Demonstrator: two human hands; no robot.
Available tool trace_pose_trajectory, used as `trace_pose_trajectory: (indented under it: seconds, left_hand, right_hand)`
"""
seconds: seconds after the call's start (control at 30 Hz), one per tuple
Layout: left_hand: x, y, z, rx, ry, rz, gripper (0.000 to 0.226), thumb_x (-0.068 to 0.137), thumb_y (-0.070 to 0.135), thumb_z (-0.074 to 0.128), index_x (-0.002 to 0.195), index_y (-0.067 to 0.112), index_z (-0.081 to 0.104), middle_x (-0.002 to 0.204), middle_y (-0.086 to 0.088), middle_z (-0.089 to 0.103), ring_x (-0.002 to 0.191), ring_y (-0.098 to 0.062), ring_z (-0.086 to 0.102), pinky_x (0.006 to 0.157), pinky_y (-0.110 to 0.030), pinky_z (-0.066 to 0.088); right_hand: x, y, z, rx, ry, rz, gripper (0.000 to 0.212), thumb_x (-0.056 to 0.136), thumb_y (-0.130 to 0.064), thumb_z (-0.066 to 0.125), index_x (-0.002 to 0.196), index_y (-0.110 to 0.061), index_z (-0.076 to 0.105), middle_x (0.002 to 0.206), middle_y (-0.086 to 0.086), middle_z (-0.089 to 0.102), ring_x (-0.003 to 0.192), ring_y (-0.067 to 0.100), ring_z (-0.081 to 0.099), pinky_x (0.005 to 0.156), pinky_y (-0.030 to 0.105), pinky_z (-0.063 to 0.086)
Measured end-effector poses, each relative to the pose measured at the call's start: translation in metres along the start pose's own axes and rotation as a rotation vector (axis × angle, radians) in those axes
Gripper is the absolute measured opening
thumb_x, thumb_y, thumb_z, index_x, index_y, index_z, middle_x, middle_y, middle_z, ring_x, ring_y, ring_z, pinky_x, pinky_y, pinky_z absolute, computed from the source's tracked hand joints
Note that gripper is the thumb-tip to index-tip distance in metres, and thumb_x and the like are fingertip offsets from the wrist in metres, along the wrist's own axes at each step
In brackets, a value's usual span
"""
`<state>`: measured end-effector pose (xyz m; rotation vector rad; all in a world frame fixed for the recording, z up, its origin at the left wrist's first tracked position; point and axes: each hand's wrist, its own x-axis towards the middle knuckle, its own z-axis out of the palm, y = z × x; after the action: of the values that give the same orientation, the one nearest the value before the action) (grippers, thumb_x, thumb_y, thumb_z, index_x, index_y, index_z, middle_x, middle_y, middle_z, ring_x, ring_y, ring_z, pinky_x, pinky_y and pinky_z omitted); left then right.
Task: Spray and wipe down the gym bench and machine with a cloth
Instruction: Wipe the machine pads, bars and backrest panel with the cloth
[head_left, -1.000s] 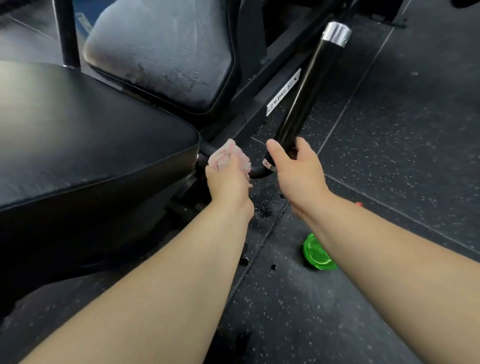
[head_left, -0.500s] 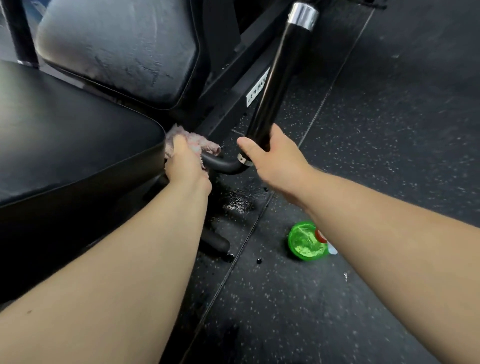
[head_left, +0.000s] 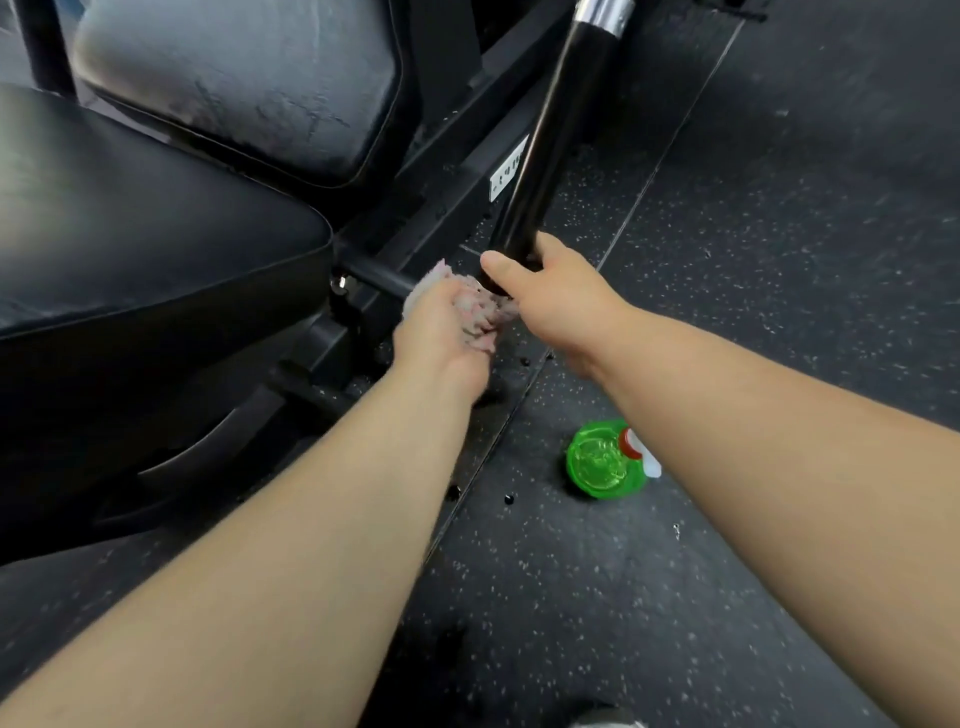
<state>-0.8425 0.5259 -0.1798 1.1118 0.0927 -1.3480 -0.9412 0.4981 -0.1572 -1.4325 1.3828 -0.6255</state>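
My left hand (head_left: 441, 327) grips a crumpled pink cloth (head_left: 480, 312) and presses it round the curved lower end of the machine's black handle bar (head_left: 556, 135). My right hand (head_left: 561, 296) grips that same bar just above the bend, thumb across its front. The bar rises up and to the right to a chrome collar (head_left: 602, 13). The black bench seat (head_left: 130, 234) fills the left side, and a worn, scuffed back pad (head_left: 244, 83) stands behind it. A green spray bottle (head_left: 605, 462) stands on the floor under my right forearm.
The black machine frame (head_left: 452, 171) with a white label (head_left: 509, 171) runs diagonally behind the bar. Dark speckled rubber floor tiles (head_left: 779, 234) spread to the right. Wet drops (head_left: 506, 499) lie on the floor near the bottle.
My left hand slid the cloth along the bar from beside the seat edge rightward to the bend, up against my right hand. The right hand kept its grip on the bar.
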Motion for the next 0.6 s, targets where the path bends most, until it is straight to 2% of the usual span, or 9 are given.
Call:
trace_pose_trajectory:
  seconds: [0.07,0.13,0.2,0.27,0.33,0.4,0.47,0.53,0.6]
  left_hand:
    - [0.009,0.006,-0.002,0.068,0.032,0.02,0.029,0.097,0.007,0.049,0.124,0.009,0.058,0.1,-0.017,0.067,0.082,-0.029,0.068,0.081,-0.044,0.057]
    - [0.011,0.004,0.003,0.112,0.064,0.0,0.029,0.097,0.025,0.05,0.115,0.003,0.059,0.094,-0.018,0.062,0.082,-0.026,0.06,0.071,-0.034,0.048]
    - [0.015,-0.003,0.005,0.117,0.045,-0.034,0.046,0.097,0.04,0.045,0.126,0.005,0.05,0.116,-0.017,0.059,0.095,-0.024,0.062,0.068,-0.032,0.052]
    - [0.007,-0.005,0.009,0.089,-0.002,-0.066,0.044,0.103,0.029,0.041,0.144,0.012,0.041,0.133,-0.02,0.057,0.098,-0.032,0.07,0.065,-0.033,0.06]
    - [-0.001,-0.004,0.007,-0.024,-0.033,-0.095,0.044,0.102,0.007,0.042,0.144,0.02,0.044,0.132,-0.019,0.058,0.099,-0.033,0.07,0.066,-0.036,0.062]
    - [-0.016,-0.004,0.002,0.05,-0.048,-0.078,0.028,0.1,0.001,0.042,0.121,0.013,0.057,0.109,-0.014,0.067,0.091,-0.026,0.07,0.074,-0.031,0.06]
    - [-0.027,-0.009,-0.01,0.371,-0.008,-0.034,0.017,0.101,0.007,0.045,0.089,0.009,0.057,0.067,-0.003,0.062,0.06,-0.013,0.057,0.062,-0.025,0.049]
    - [-0.031,-0.012,-0.036,0.706,-0.003,0.069,0.013,0.098,0.006,0.047,0.094,0.01,0.059,0.046,0.005,0.051,0.039,-0.009,0.042,0.044,-0.02,0.035]
    - [-0.035,-0.017,-0.066,0.777,-0.023,0.11,0.035,0.091,-0.008,0.043,0.103,0.021,0.057,0.041,0.008,0.054,0.036,-0.012,0.039,0.037,-0.017,0.021]
  right_hand:
    - [-0.004,0.009,-0.002,0.011,0.015,-0.007,0.039,0.097,-0.037,0.055,0.134,-0.026,0.056,0.122,-0.006,0.063,0.104,0.01,0.057,0.088,0.027,0.043]
    - [-0.007,0.013,-0.006,0.044,0.025,-0.028,0.037,0.098,-0.031,0.053,0.135,-0.029,0.057,0.12,-0.01,0.064,0.102,0.006,0.056,0.088,0.023,0.042]
    - [-0.01,0.013,-0.009,0.091,0.028,-0.033,0.038,0.098,-0.025,0.053,0.136,-0.028,0.057,0.117,-0.013,0.063,0.107,0.005,0.057,0.094,0.022,0.042]
    - [-0.014,0.014,-0.015,0.073,0.037,-0.03,0.04,0.098,-0.026,0.054,0.137,-0.028,0.055,0.114,-0.012,0.06,0.109,0.008,0.056,0.096,0.025,0.043]
    - [-0.019,0.017,-0.02,-0.036,0.045,-0.018,0.041,0.097,-0.03,0.056,0.138,-0.029,0.053,0.118,-0.008,0.058,0.109,0.012,0.056,0.096,0.029,0.045]
    - [-0.029,0.025,-0.028,-0.145,0.068,0.015,0.04,0.094,-0.027,0.058,0.134,-0.03,0.055,0.123,-0.004,0.059,0.101,0.014,0.059,0.088,0.029,0.049]
    - [-0.045,0.037,-0.039,-0.168,0.131,-0.007,0.036,0.086,-0.015,0.056,0.118,-0.032,0.059,0.118,-0.004,0.062,0.086,0.014,0.061,0.071,0.025,0.048]
    - [-0.064,0.046,-0.053,-0.204,0.321,-0.148,0.03,0.078,-0.014,0.053,0.104,-0.03,0.057,0.109,-0.007,0.063,0.092,0.016,0.061,0.076,0.025,0.043]
    - [-0.077,0.053,-0.068,-0.259,0.527,-0.307,0.034,0.074,-0.023,0.051,0.107,-0.025,0.056,0.111,-0.01,0.056,0.108,0.015,0.053,0.092,0.023,0.037]
